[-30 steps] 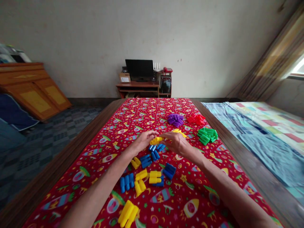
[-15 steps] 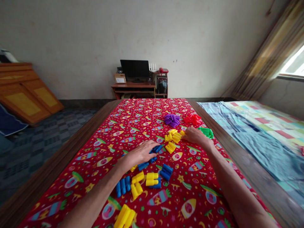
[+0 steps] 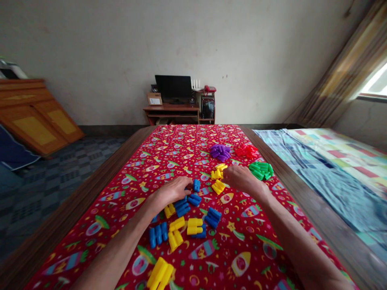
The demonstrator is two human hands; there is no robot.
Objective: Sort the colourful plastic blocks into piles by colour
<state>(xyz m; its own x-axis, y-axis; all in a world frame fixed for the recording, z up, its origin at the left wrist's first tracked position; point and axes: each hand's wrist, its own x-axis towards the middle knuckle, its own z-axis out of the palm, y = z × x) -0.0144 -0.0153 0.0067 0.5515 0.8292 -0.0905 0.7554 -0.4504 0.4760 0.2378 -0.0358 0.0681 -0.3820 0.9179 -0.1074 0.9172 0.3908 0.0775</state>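
My left hand (image 3: 175, 188) hovers low over the cloth, thumb and forefinger apart, just left of a small blue block (image 3: 196, 185) and not gripping it. Blue blocks (image 3: 182, 207) shaped like joined tubes lie beneath and in front of it. My right hand (image 3: 243, 177) reaches down beside the small heap of yellow blocks (image 3: 217, 174), its fingertips hidden behind the knuckles. A separate yellow block (image 3: 218, 187) lies on the near side of that heap. Closer to me, more yellow blocks (image 3: 194, 226) and blue blocks (image 3: 158, 234) are mixed together.
Purple (image 3: 220, 152), red (image 3: 246, 151) and green (image 3: 261, 170) block piles sit toward the far right of the red patterned cloth (image 3: 211, 266). A large yellow block (image 3: 160, 274) lies near the front. A bed (image 3: 326, 177) adjoins the table's right; a computer desk (image 3: 172, 108) stands beyond.
My left hand has drawn back slightly left, uncovering blue blocks. My right hand has shifted left over the yellow heap, showing more of the green pile.
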